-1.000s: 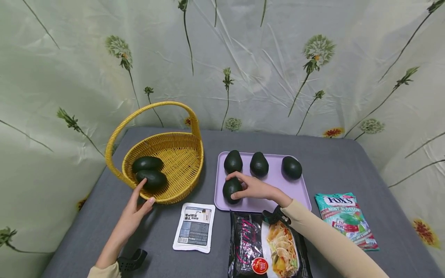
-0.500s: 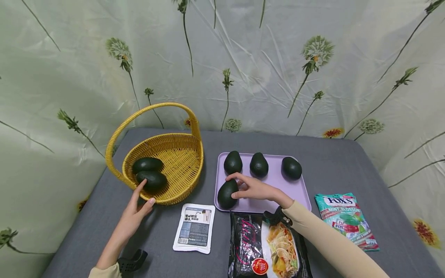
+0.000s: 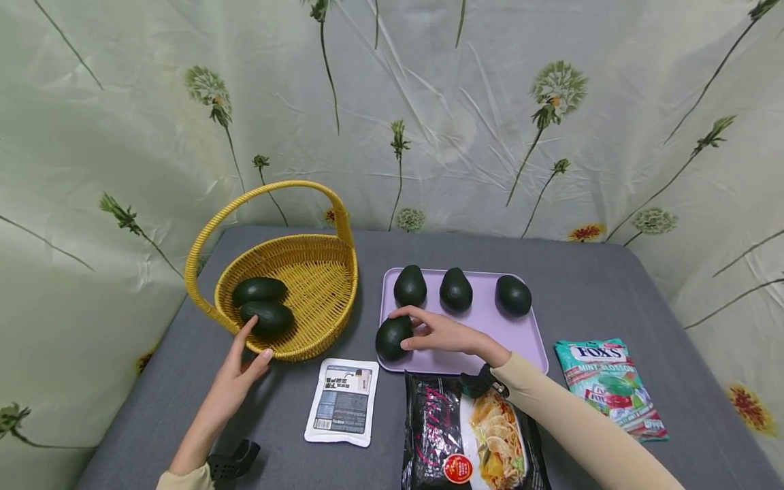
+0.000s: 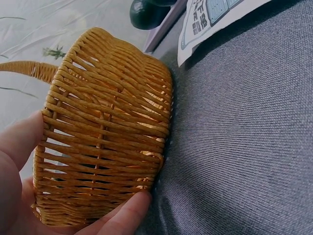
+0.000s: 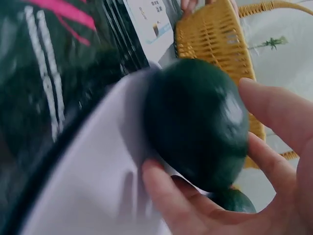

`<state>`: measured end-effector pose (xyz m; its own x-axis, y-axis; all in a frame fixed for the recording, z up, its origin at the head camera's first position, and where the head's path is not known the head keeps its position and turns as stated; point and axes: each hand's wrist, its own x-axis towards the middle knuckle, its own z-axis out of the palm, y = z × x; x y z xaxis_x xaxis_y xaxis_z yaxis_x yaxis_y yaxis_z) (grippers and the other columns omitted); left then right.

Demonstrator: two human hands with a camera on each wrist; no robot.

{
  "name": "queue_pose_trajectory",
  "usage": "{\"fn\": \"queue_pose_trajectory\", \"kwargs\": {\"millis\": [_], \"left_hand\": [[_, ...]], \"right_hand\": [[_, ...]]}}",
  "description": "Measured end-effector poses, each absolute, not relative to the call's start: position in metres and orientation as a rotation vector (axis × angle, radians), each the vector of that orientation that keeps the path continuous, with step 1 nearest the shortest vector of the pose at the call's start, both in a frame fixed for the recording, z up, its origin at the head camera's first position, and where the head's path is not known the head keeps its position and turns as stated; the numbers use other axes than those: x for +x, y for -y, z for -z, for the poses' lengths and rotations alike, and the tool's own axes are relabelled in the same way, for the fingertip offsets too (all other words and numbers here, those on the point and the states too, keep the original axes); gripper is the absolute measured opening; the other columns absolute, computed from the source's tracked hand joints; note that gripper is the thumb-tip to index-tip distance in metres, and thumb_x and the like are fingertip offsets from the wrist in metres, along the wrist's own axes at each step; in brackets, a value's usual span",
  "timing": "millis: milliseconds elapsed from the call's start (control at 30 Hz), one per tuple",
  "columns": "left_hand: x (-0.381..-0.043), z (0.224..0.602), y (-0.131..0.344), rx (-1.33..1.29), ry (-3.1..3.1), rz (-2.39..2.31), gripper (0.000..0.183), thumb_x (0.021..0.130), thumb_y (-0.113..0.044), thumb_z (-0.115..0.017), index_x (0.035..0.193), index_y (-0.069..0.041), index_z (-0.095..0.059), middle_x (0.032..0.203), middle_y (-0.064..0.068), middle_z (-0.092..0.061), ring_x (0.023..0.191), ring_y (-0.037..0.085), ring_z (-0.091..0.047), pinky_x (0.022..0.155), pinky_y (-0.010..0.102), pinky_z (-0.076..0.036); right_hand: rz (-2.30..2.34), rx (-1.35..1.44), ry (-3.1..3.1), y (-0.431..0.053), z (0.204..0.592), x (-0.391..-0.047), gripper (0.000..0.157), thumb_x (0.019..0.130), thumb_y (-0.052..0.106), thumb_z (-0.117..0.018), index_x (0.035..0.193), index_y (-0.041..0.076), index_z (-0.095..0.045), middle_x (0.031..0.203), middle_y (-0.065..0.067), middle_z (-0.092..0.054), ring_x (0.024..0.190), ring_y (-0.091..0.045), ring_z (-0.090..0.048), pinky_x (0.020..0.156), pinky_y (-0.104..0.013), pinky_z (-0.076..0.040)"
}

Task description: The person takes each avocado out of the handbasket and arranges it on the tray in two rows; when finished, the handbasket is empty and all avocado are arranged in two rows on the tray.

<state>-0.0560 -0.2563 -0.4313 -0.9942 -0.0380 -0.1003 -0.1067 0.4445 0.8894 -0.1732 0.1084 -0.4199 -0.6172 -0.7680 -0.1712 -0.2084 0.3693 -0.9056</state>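
My left hand [image 3: 235, 373] grips the near rim of a yellow wicker basket [image 3: 324, 289]. In the left wrist view its fingers [image 4: 128, 213] lie along the basket's woven side. Two dark green avocados lie in the basket's left part, the nearer avocado [image 3: 267, 320] by my fingertip. My right hand [image 3: 444, 335] holds another avocado [image 3: 392, 339] between thumb and fingers, at the left front of a lilac tray [image 3: 490, 340]. In the right wrist view this avocado [image 5: 195, 122] sits between the fingertips, slightly blurred; whether it touches the tray I cannot tell.
Three more avocados, the middle avocado [image 3: 456, 290] among them, stand along the tray's back. A white pouch [image 3: 343, 401] lies between basket and tray. A black noodle packet [image 3: 435, 435] lies under my right forearm, and a teal candy bag [image 3: 612, 388] at right.
My right hand has shifted slightly left, and the avocado in it has moved left toward the tray's left edge. The left hand and basket have stayed in place.
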Motion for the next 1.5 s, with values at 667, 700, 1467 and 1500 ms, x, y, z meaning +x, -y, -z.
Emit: {"fn": "queue_pose_trajectory", "kwargs": {"millis": [667, 700, 1467, 1500], "left_hand": [[-0.057, 0.432, 0.256, -0.134, -2.596, -1.648, 0.071, 0.101, -0.025, -0.05, 0.155, -0.022, -0.004, 0.154, 0.027, -0.001, 0.117, 0.048, -0.048, 0.092, 0.047, -0.047], [-0.057, 0.431, 0.256, -0.14, -2.591, -1.649, 0.071, 0.101, -0.024, -0.05, 0.155, -0.022, -0.003, 0.154, 0.027, 0.0, 0.117, 0.047, -0.048, 0.092, 0.047, -0.048], [-0.06, 0.43, 0.249, -0.222, -2.544, -1.682, 0.069, 0.1, -0.028, -0.052, 0.155, -0.025, -0.009, 0.156, 0.023, -0.003, 0.121, 0.045, -0.047, 0.096, 0.049, -0.044], [-0.061, 0.43, 0.248, -0.22, -2.543, -1.683, 0.069, 0.1, -0.028, -0.052, 0.155, -0.025, -0.009, 0.156, 0.023, -0.003, 0.121, 0.045, -0.046, 0.096, 0.05, -0.043]], "right_hand": [[1.25, -0.887, -2.025, -0.117, 0.419, -0.174, 0.043, 0.096, 0.015, -0.06, 0.137, 0.009, -0.047, 0.14, -0.014, -0.045, 0.12, -0.036, -0.049, 0.093, -0.044, -0.046], [1.252, -0.884, -2.026, -0.118, 0.418, -0.174, 0.044, 0.096, 0.016, -0.06, 0.137, 0.009, -0.047, 0.14, -0.015, -0.044, 0.119, -0.036, -0.049, 0.092, -0.043, -0.046], [1.254, -0.871, -2.094, -0.126, 0.411, -0.177, 0.043, 0.097, 0.014, -0.058, 0.138, 0.009, -0.047, 0.131, -0.016, -0.051, 0.12, -0.034, -0.049, 0.09, -0.043, -0.048], [1.257, -0.881, -2.108, -0.125, 0.409, -0.179, 0.042, 0.097, 0.013, -0.058, 0.137, 0.008, -0.048, 0.131, -0.017, -0.052, 0.119, -0.034, -0.049, 0.09, -0.043, -0.048]]}}
